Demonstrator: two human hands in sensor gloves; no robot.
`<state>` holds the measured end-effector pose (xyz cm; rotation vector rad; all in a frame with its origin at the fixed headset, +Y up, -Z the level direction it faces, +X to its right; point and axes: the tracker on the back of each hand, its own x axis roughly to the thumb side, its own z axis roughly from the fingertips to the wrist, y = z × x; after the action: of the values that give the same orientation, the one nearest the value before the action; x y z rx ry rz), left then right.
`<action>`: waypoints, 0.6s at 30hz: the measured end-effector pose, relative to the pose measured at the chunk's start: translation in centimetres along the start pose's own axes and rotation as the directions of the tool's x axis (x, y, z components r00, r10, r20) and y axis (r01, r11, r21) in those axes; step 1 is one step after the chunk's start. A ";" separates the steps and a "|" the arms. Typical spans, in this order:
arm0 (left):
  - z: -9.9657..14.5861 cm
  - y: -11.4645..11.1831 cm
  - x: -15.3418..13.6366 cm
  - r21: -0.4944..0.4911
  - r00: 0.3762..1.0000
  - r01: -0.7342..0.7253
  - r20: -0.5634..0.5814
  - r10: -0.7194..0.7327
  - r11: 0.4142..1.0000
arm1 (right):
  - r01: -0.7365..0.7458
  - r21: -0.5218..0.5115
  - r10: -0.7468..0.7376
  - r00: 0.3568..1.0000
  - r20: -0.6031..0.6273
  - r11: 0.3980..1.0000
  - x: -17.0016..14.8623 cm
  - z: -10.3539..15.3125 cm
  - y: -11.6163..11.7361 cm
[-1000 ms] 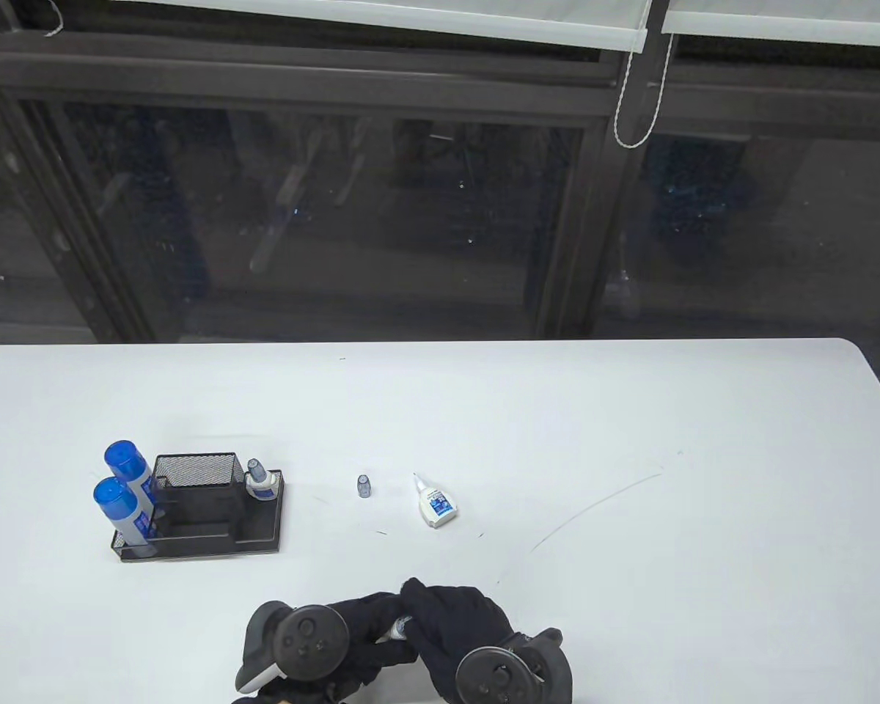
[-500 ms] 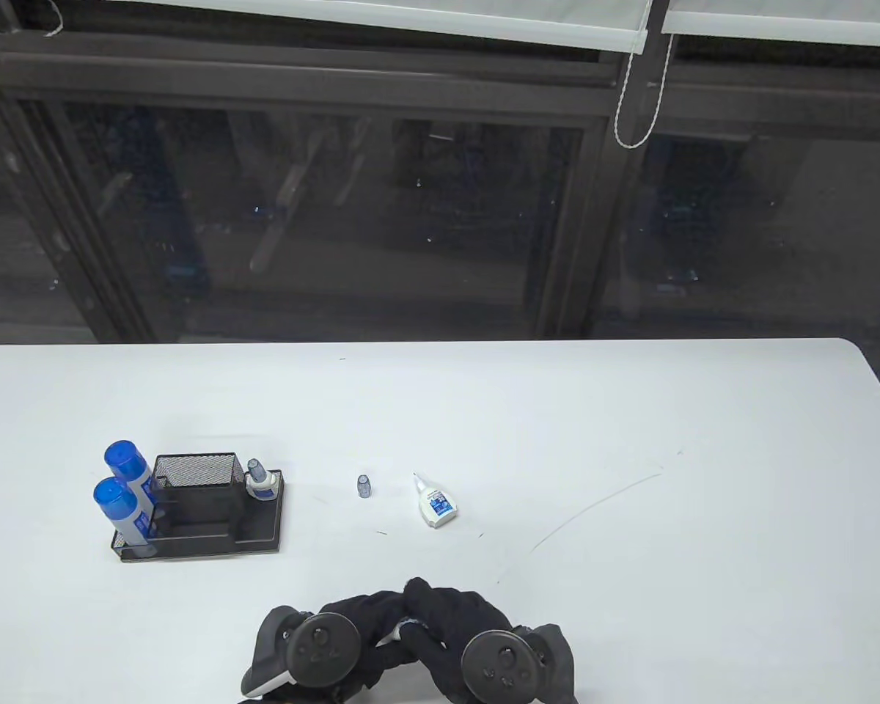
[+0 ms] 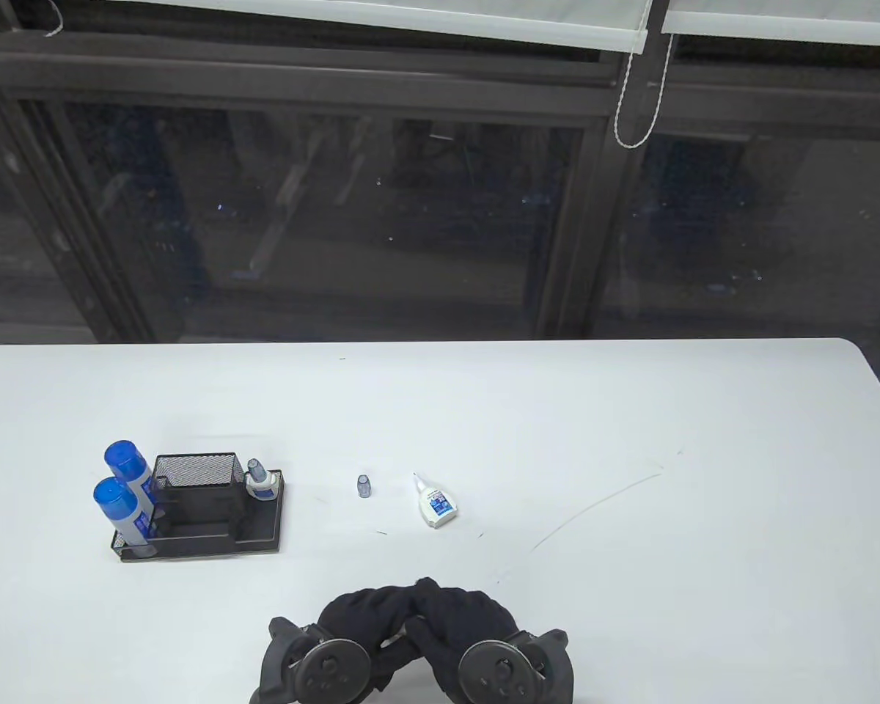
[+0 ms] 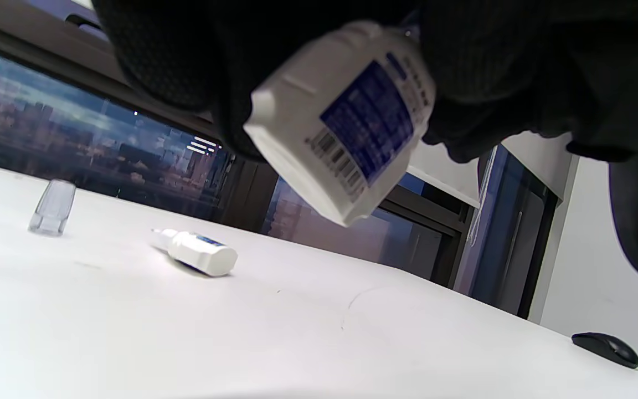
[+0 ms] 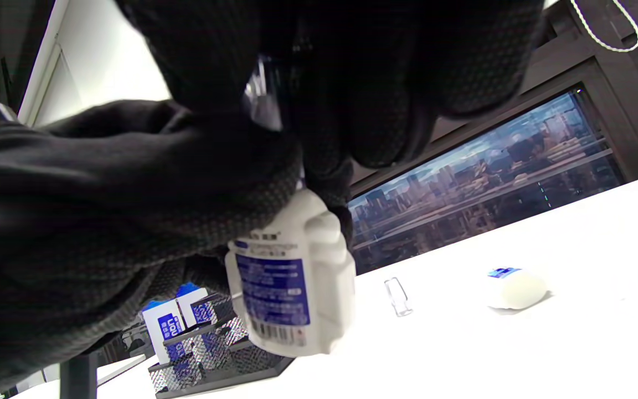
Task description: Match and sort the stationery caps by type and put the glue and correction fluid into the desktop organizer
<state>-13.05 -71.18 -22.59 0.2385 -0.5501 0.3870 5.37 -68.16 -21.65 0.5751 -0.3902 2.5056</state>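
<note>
Left hand: we have our left hand curled round the body of a white correction fluid bottle, held above the counter at its near edge.
Right hand: our right hand meets the left one and closes over the bottle's top end; we judge it is seating a cap, though the cap itself is hidden by the glove.
Bottle axis: in the right wrist view the bottle hangs base-down, slightly tilted.
Direction of the goal: the black mesh organizer lies forward and to our left, so the left hand is nearer to it.
Already in the organizer: two blue-capped glue sticks and one small capped bottle.
Left on the counter: a loose clear cap stands upright; just right of it an uncapped bottle lies on its side, nozzle pointing away from us.
</note>
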 end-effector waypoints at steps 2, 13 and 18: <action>-0.1 0.1 0.0 -0.006 1.000 0.007 -0.003 -0.007 1.000 | 0.044 0.003 -0.044 0.999 -0.015 0.999 -0.5 -0.1 -0.3; -2.0 4.4 -4.5 0.020 0.991 -0.067 -0.111 0.069 0.998 | 0.008 -0.033 -0.013 0.988 -0.156 0.999 -4.8 -0.6 -2.1; -3.3 8.6 -7.5 0.034 0.978 0.068 -0.197 -0.060 0.997 | 0.050 -0.024 -0.053 0.984 -0.171 0.998 -5.3 -0.5 -2.5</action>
<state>-21.03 -64.57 -28.48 0.2538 -0.3397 0.3545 10.65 -68.22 -24.21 0.3534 -0.3302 2.4751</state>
